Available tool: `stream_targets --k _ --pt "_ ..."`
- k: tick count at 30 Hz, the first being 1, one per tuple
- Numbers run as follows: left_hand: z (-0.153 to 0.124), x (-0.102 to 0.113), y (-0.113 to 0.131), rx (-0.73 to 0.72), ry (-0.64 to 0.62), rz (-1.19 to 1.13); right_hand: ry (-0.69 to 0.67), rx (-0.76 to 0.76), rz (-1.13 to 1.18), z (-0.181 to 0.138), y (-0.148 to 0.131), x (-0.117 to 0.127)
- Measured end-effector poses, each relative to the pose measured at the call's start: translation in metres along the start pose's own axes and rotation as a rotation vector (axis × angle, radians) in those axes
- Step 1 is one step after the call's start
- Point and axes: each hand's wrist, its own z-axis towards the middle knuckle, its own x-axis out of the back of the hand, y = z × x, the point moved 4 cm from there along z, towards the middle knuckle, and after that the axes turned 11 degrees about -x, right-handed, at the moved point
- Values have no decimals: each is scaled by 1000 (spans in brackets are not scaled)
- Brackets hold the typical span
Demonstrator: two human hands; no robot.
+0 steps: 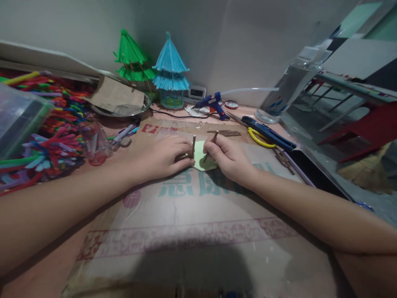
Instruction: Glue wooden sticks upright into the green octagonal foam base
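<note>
A small pale green paper piece (pixel 202 159) lies on a flattened cardboard sheet (pixel 198 215). My left hand (pixel 161 157) rests at its left edge, fingers closed on a short brown stick (pixel 193 145) held upright. My right hand (pixel 228 156) sits at its right edge, pinching a second brown stick (pixel 211 145) that leans over the paper. Both hands touch the cardboard.
A blue straw pagoda (pixel 170 72) and a green one (pixel 133 58) stand at the back. A blue glue gun (pixel 212 103), blue-yellow pliers (pixel 266 134), loose sticks (pixel 228 133), a clear bottle (pixel 288 89), a metal dish (pixel 124 108) and piles of coloured straws (pixel 46 124) surround the cardboard.
</note>
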Motion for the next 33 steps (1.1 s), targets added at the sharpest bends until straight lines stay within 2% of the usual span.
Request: stream_targets --k 5,14,22,33 --pt "-1 -2 -3 1 -13 -28 -18 25 -8 -6 0 -2" --pt "1 -1 -3 21 -20 -44 -29 -28 0 -9 3 -4" --pt "0 -2 -4 26 -23 -27 -37 29 -8 -6 0 -5" --pt "1 -1 -3 21 -30 -24 -43 31 -67 -7 0 -5"
